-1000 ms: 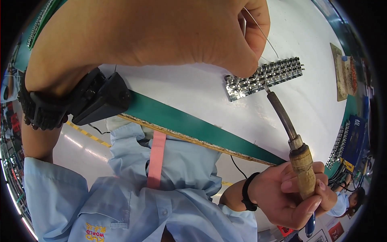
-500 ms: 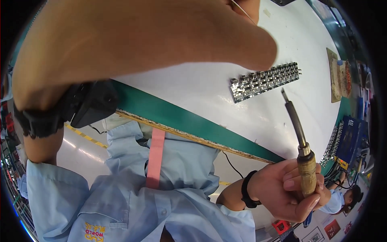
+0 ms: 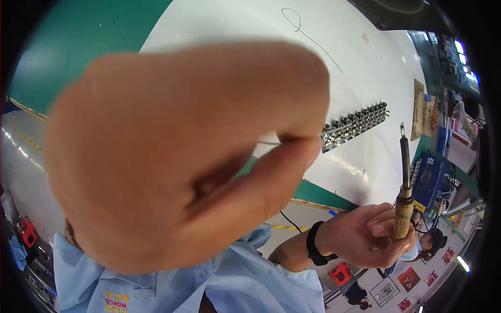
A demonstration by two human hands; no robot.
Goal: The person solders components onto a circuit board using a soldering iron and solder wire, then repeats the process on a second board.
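My left hand [image 3: 177, 141] fills much of the view, close up. Its thumb and forefinger pinch a thin solder wire [image 3: 268, 142], with a short end running out toward a row of small shiny metal parts [image 3: 357, 125] on the white work surface. Whether the wire touches those parts I cannot tell. My right hand [image 3: 365, 237], wearing a black wristband, grips a soldering iron [image 3: 404, 201] by its worn tan handle. The iron points upward, its tip apart from the parts, to their right.
A thin curled dark line or wire [image 3: 315, 46] shows on the white surface [image 3: 235, 26]. At the right are a flat tan holder [image 3: 419, 112] and a blue box [image 3: 430, 180]. A dark object [image 3: 396, 13] stands at the far edge. Another person [image 3: 425, 245] is beyond the bench.
My left hand has come down and nearer, its pinch now beside the left end of the metal parts. The iron has moved right and stands more upright; the view has shifted.
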